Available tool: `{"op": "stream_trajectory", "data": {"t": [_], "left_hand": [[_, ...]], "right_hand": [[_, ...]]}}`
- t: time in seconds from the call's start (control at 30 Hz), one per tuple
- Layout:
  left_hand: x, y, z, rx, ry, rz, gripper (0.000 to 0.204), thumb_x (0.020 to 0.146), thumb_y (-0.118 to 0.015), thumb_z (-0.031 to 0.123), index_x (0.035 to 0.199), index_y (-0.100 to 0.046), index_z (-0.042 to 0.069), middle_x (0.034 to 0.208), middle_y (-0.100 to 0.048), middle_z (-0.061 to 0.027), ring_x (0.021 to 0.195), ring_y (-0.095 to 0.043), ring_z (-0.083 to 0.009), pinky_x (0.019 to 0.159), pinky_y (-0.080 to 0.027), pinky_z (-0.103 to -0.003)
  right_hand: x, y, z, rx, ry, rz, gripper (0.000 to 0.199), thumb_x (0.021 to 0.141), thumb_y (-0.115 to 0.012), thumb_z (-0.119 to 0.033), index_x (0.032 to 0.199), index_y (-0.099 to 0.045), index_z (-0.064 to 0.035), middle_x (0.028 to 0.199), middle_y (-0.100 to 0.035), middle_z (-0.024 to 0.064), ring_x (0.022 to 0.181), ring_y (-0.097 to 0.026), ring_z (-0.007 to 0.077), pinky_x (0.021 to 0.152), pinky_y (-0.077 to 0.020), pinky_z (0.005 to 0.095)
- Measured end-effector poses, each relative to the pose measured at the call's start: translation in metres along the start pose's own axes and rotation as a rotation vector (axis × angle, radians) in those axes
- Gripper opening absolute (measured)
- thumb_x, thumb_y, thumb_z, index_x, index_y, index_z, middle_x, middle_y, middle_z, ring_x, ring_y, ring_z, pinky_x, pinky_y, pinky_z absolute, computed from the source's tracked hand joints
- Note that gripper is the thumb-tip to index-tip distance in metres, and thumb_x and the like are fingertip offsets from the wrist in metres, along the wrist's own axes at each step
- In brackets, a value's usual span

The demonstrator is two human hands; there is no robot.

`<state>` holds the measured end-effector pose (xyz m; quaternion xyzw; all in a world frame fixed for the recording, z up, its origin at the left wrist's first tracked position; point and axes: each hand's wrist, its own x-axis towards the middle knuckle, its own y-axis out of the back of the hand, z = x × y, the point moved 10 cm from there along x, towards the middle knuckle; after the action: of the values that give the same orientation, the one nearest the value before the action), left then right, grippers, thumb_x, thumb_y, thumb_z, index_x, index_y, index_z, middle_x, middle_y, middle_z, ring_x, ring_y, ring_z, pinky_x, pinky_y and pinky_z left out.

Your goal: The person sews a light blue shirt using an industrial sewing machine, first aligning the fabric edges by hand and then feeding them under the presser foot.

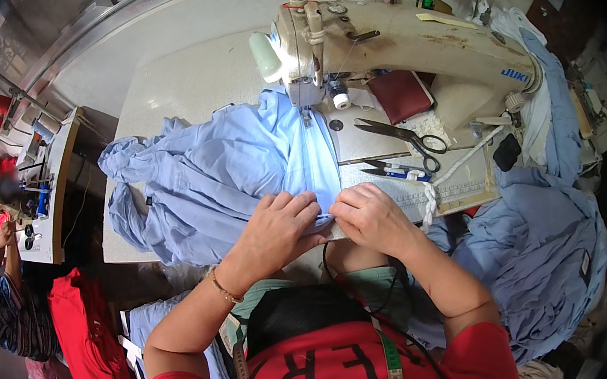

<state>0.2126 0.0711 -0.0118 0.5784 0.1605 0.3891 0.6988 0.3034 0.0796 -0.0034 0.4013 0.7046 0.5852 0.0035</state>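
A light blue garment (196, 176) spreads over the sewing table, and its right edge runs under the needle of a sewing machine (391, 42). My left hand (278, 230) lies at the garment's near edge, fingers bent down on the cloth. Beside it, my right hand (371, 215) pinches the same edge between thumb and fingers. The hands nearly meet just in front of the needle line, where lamp light falls brightly on the fabric. Their fingertips are partly hidden.
Right of the cloth lie black scissors (407, 139), thread snips (396, 170), a dark red pouch (402, 95) and a braided white cord (430, 204). More blue fabric (532, 260) is heaped at the right. Red fabric (88, 337) hangs at left, where another person sits at a machine.
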Motion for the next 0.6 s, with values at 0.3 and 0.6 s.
{"op": "stream_trajectory", "data": {"t": [0.3, 0.6], "left_hand": [[0.001, 0.0, 0.004, 0.01, -0.005, 0.031, 0.044, 0.08, -0.07, 0.033, 0.112, -0.059, 0.005, 0.121, -0.057, -0.0063, 0.095, -0.055, -0.0236, 0.082, -0.042, -0.036], [0.001, -0.001, 0.002, 0.016, 0.02, 0.024, 0.044, 0.079, -0.071, 0.031, 0.111, -0.059, 0.004, 0.12, -0.058, -0.0068, 0.094, -0.055, -0.0233, 0.081, -0.042, -0.036]], "right_hand": [[0.015, -0.003, 0.017, -0.087, -0.044, -0.042, 0.015, 0.086, -0.061, -0.016, 0.095, -0.062, -0.0045, 0.089, -0.057, 0.0088, 0.086, -0.056, 0.0278, 0.085, -0.0439, 0.0403], [0.025, -0.01, 0.021, -0.049, -0.022, -0.031, 0.014, 0.082, -0.063, -0.012, 0.095, -0.064, -0.0083, 0.091, -0.056, 0.0055, 0.092, -0.057, 0.0249, 0.091, -0.0422, 0.0422]]}}
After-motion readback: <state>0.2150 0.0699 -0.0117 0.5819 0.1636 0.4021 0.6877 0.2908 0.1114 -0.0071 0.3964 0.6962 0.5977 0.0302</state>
